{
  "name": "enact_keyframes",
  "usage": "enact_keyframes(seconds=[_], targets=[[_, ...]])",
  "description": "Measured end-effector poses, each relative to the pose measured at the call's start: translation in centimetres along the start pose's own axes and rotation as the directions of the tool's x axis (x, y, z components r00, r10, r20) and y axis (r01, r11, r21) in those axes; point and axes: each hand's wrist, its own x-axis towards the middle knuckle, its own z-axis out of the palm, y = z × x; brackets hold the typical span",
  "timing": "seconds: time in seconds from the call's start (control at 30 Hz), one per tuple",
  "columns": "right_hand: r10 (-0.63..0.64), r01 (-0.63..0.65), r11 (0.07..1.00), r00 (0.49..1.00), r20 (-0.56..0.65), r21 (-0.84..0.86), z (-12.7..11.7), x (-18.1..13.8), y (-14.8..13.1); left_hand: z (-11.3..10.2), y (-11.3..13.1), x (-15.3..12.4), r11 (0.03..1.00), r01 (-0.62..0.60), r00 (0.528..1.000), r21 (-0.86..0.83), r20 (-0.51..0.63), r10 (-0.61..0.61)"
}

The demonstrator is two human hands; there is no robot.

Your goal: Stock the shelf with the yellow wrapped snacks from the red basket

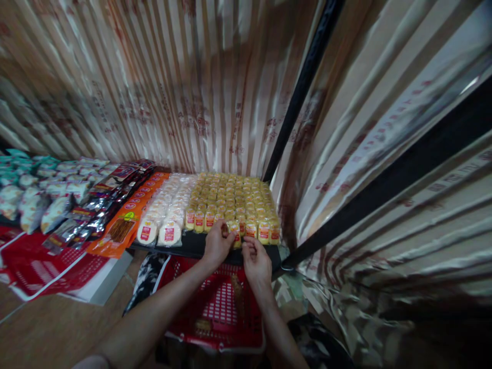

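Rows of small yellow snack packs point(230, 192) with red labels stand close together at the right end of a black shelf point(192, 243). My left hand point(218, 246) is at their front row, with thumb and fingers pinched against the left side of one yellow snack pack point(236, 240). That pack sits slightly forward of its neighbours. Just right of it is my right hand point(257, 260), fingers curled in near the pack's lower edge; whether they grip anything is hidden. Under both forearms is a red basket point(180, 328) with a few yellow-brown packs inside.
Left along the shelf lie round white packaged cakes point(169, 233), orange snack bags point(122, 228), dark shiny packets point(92, 210) and white bagged items point(56, 212). Striped printed sheeting point(215, 92) hangs behind. Black poles point(303, 87) slant at the right. A red-and-white box point(96, 274) stands below left.
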Motion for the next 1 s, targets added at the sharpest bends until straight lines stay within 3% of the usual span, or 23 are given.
enact_keyframes(seconds=[0.3, 0.43, 0.73, 1.0], targets=[[-0.039, 0.068, 0.989, 0.978, 0.205, -0.134, 0.7, -0.5, 1.1, 1.8, 0.2, 0.4, 0.969, -0.083, 0.996, 0.231, -0.011, 0.087], [-0.056, 0.089, 0.982, 0.98, 0.191, -0.169, 1.2, -0.6, 1.6, 2.2, 0.2, 0.4, 0.973, -0.097, 0.995, 0.21, 0.001, 0.099], [-0.128, 0.148, 0.976, 0.983, 0.132, -0.161, 1.6, -0.5, 1.9, 2.4, -0.6, -0.1, 0.981, -0.183, 0.977, 0.072, -0.101, 0.189], [-0.165, 0.174, 0.967, 0.984, 0.066, -0.187, 1.8, -0.4, 2.1, 3.2, -2.1, 0.1, 0.976, -0.189, 0.98, 0.107, -0.042, 0.194]])
